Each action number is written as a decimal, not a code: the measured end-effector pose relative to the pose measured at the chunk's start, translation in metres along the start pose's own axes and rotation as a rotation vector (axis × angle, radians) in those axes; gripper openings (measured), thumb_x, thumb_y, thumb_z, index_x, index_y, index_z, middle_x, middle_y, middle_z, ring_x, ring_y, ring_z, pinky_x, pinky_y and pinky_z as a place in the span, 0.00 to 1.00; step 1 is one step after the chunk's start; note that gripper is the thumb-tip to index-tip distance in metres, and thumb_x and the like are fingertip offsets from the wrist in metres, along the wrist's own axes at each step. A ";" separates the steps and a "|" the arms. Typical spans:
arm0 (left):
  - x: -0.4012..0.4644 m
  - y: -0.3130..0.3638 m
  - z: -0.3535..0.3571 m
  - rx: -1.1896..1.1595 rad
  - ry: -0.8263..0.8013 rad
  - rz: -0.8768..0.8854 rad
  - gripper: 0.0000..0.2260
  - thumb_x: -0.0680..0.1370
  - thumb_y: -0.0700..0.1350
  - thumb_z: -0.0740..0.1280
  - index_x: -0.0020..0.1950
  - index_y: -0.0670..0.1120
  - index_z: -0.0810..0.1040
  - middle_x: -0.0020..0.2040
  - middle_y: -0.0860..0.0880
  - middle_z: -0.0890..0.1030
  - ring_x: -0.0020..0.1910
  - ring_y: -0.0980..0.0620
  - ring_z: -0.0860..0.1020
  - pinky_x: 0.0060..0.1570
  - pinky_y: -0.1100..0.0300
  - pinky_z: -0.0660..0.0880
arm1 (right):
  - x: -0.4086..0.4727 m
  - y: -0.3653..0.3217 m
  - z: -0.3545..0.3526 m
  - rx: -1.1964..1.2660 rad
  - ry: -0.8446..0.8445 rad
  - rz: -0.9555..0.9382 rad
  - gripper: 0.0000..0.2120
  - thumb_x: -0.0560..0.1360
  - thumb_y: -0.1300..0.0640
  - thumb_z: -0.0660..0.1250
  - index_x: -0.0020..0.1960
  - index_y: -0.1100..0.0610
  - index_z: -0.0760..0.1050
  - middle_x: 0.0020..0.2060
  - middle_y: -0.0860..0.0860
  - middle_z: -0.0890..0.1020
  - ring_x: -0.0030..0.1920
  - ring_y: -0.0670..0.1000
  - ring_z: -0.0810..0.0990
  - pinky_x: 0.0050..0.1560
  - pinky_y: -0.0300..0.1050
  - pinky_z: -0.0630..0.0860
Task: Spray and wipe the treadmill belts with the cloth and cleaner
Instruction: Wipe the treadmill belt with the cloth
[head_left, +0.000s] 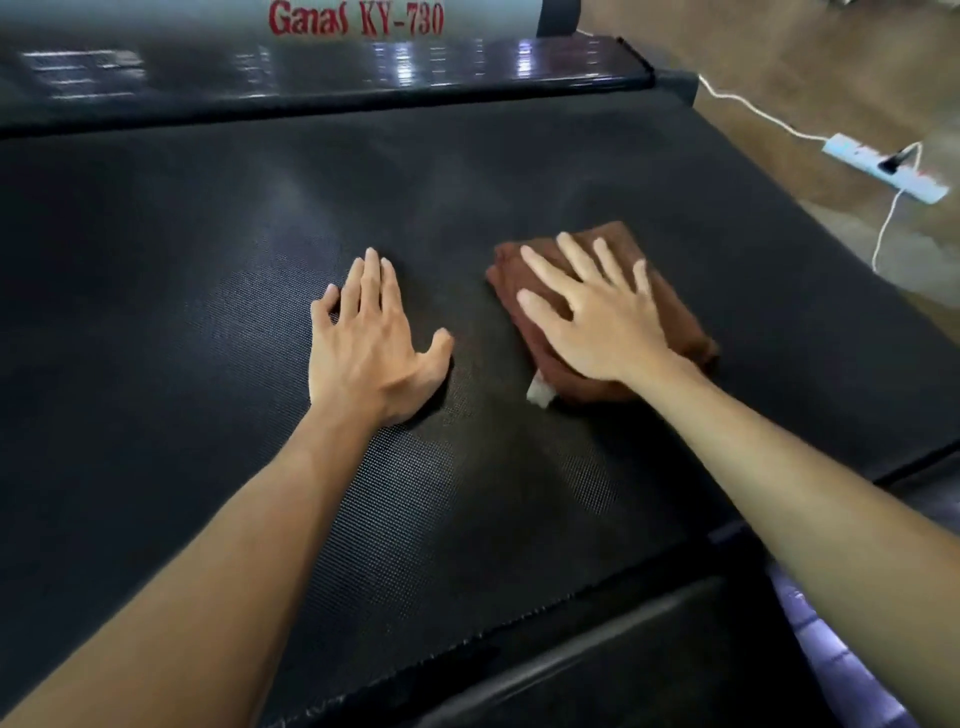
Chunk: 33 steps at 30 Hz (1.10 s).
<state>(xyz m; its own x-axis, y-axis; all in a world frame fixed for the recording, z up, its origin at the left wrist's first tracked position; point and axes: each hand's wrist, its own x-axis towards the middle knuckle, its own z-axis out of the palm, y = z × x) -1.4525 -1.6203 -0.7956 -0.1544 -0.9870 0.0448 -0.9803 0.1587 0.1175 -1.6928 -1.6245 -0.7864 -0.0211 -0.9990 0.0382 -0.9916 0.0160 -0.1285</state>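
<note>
Black textured treadmill belt (208, 260) fills pretty much the whole shot, with that tiny diamond pattern catching some light near the middle. Past the fingertips of both hands there's a glossy dark side rail (363, 67) and a pale housing with red lettering (356, 20) that reads "Ganas KY-730".

Left hand (371, 343) is flat on the belt, palm down, fingers straight and close together, thumb stuck out toward the other hand. It's not grasping anything, just resting on the surface.

Right hand (592, 312) is pressing down on a folded brown cloth (675, 322), fingers spread and straight across the top of it, not curled round it. The cloth sits directly under those fingers and palm, flat on the belt, and sticks out beyond the little-finger side. A small white tag or corner (539, 392) pokes out from under the cloth near the wrist, on the thumb side.

Off beyond the right hand's little finger, on the brownish floor (779, 41), there's a white power strip (883, 166) with a black plug in it and a white cable (753, 106) trailing across.

No cleaner bottle visible anywhere in the shot.
</note>
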 end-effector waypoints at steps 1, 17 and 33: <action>0.000 0.000 0.001 0.007 0.005 -0.004 0.46 0.73 0.68 0.42 0.83 0.39 0.48 0.84 0.44 0.48 0.83 0.49 0.47 0.79 0.47 0.49 | 0.012 0.016 -0.005 0.003 -0.011 0.126 0.29 0.81 0.30 0.44 0.81 0.31 0.49 0.84 0.45 0.48 0.83 0.57 0.44 0.79 0.68 0.39; -0.001 0.000 -0.002 0.000 -0.012 -0.002 0.45 0.74 0.67 0.43 0.83 0.39 0.47 0.84 0.44 0.47 0.83 0.49 0.46 0.78 0.46 0.49 | 0.081 -0.010 -0.008 0.031 -0.055 0.221 0.30 0.82 0.31 0.42 0.82 0.35 0.49 0.84 0.50 0.48 0.83 0.61 0.43 0.78 0.72 0.37; -0.082 -0.106 -0.036 -0.099 -0.052 -0.032 0.48 0.73 0.72 0.38 0.84 0.41 0.50 0.84 0.42 0.47 0.83 0.47 0.44 0.80 0.50 0.40 | 0.009 -0.132 0.014 0.010 -0.079 -0.263 0.29 0.82 0.31 0.44 0.82 0.33 0.49 0.84 0.45 0.48 0.83 0.57 0.43 0.80 0.67 0.39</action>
<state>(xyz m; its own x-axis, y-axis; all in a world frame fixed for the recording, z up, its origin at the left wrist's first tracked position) -1.3316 -1.5552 -0.7765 -0.1314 -0.9913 -0.0115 -0.9684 0.1259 0.2155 -1.5600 -1.6362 -0.7827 0.2474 -0.9689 -0.0058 -0.9603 -0.2445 -0.1341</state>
